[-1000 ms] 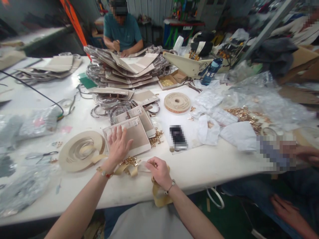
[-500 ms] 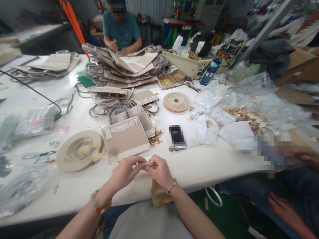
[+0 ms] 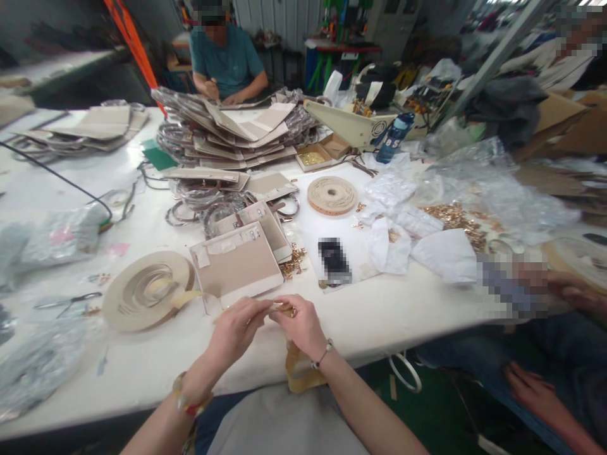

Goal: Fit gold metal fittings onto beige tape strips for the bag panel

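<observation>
My left hand [image 3: 239,328] and my right hand [image 3: 300,323] meet above the table's front edge. Both are closed on a tan strip [image 3: 298,376], pinched between the fingertips. The strip hangs in a loop below my right hand. A small gold-coloured bit shows at my right fingers, too small to make out. To the left lies a large roll of pale tape [image 3: 148,291], its loose end reaching toward my left hand. Just beyond my hands sits a beige panel [image 3: 237,262] with a white rim, beside a heap of gold clips [image 3: 294,262].
Behind stand stacked wrapped panels [image 3: 227,133], a smaller tape roll [image 3: 332,194], a phone [image 3: 334,260] and a blue bottle [image 3: 394,139]. Scissors [image 3: 71,300] lie at left. A person [image 3: 227,57] sits across the table; another person's hand [image 3: 535,392] shows at right.
The whole view has shifted slightly. My left fingers have folded in closer along the strip, and the fingertips of both hands have drawn together.
</observation>
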`<state>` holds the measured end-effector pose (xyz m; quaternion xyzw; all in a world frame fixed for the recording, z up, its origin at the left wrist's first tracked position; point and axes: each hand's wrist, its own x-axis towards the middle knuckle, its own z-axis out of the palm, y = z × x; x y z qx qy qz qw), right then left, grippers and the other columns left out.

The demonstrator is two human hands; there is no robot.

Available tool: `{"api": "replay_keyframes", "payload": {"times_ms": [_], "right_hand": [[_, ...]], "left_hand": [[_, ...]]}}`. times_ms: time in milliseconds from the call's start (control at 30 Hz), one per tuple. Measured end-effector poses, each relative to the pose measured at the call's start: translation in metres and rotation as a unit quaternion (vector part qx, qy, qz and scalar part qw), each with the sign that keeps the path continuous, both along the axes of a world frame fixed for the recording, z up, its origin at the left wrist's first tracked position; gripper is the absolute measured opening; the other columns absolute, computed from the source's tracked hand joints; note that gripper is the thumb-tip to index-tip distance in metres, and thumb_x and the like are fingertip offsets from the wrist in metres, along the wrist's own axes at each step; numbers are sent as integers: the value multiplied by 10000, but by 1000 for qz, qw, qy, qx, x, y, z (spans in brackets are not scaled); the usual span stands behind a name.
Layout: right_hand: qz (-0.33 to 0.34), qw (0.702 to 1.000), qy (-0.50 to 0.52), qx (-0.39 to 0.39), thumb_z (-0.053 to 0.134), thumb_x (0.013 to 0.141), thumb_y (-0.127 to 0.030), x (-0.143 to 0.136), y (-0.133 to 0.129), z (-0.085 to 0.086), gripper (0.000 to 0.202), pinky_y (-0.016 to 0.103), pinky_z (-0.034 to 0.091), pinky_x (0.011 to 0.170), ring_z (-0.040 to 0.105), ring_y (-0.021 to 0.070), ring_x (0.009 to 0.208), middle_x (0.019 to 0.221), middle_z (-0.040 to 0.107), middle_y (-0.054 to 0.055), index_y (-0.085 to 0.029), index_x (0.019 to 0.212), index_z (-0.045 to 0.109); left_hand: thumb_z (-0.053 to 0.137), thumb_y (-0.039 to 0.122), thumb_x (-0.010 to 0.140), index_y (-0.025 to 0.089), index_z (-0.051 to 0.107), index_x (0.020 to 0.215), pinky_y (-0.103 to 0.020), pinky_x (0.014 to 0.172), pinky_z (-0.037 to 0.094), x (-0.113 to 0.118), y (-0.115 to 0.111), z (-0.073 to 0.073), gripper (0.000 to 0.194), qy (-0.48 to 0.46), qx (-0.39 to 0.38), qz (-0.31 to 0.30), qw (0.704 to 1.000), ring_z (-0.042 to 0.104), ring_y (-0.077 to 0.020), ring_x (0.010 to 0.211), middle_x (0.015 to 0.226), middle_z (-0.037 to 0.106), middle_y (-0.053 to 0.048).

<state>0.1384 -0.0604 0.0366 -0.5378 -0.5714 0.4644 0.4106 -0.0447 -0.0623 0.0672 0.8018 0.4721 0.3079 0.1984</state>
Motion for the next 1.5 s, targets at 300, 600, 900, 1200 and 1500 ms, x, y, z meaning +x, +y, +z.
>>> {"api": "replay_keyframes", "payload": {"times_ms": [300,600,900,1200,1500], "right_hand": [[59,996,-51,49,714,882,-243,3,3,2,58,303,501,757,647,187,806,820,725,36,-218,842,748],[33,993,93,-67,621,907,-384,5,12,-25,236,276,519,705,645,167,721,742,687,14,-190,780,667],[16,994,94,-47,601,909,-402,13,12,-44,245,268,507,685,611,169,726,767,666,26,-178,827,657],[67,997,1,32,550,953,-267,16,3,-40,165,283,471,760,630,180,809,851,703,34,-189,866,668],[69,997,2,37,558,952,-250,17,3,-40,152,285,465,753,626,178,803,854,701,31,-191,864,667]], "left_hand": [[500,167,961,253,715,1127,-330,731,547,1,4,-6,284,56,26,-24,998,633,-212,851,939,734,-83],[507,230,994,216,666,938,-389,803,485,17,8,-12,169,187,71,-41,979,587,-236,879,891,701,-67],[552,281,909,200,710,923,-469,1018,452,-9,107,0,178,-2,-7,238,971,610,-277,1131,1126,696,-100],[460,184,887,198,734,988,-315,758,501,-35,180,27,292,133,-53,109,984,654,-214,782,841,725,-51],[525,205,906,209,650,1171,-353,910,475,-29,200,49,292,313,-26,-36,949,638,-267,979,977,702,-108]]}}
